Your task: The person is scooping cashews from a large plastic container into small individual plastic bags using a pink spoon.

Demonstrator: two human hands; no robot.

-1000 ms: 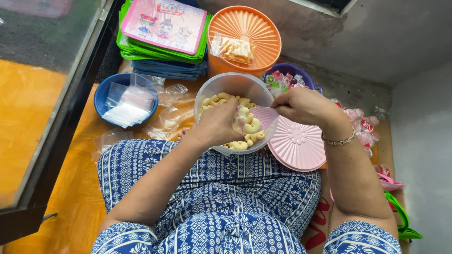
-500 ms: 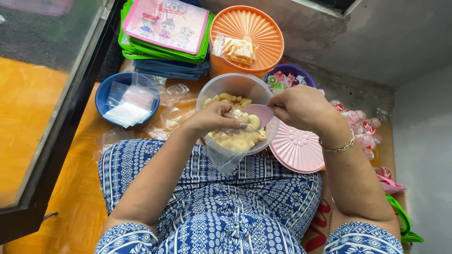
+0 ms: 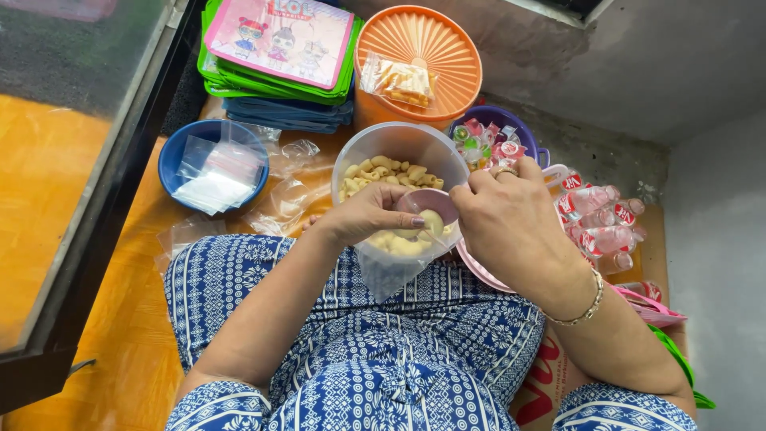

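Left fingers [image 3: 399, 214]: curled round the mouth of a small clear bag [image 3: 391, 267], pinching it open; the bag hangs over the lap, partly filled with pale snacks.
Right fingers [image 3: 479, 187]: closed on a small pink scoop [image 3: 427, 203] tipped at the bag's mouth, a pale piece in it. Ring and bracelet on the right hand [image 3: 511, 227]; left hand [image 3: 367, 217] bare.
Tub [image 3: 359, 160]: clear, round, holding snacks, on the floor just beyond both hands.
Pink lid [image 3: 479, 271]: under the right hand, mostly hidden.
Purple bowl [image 3: 511, 120]: small wrapped cups inside, right of the tub.
Orange lid [image 3: 455, 48]: on an orange container, a sealed snack packet on top; far side.
Blue bowl [image 3: 179, 156]: flat clear bags inside; left of the tub. Loose bags lie between.
Green trays [image 3: 215, 76]: stacked, pink picture case on top; far-left.
Small bottles [image 3: 598, 215]: lying right.
Floor [image 3: 120, 319]: orange-brown wood.
Room: dark-framed glass panel on the left, grey walls at the far and right sides.
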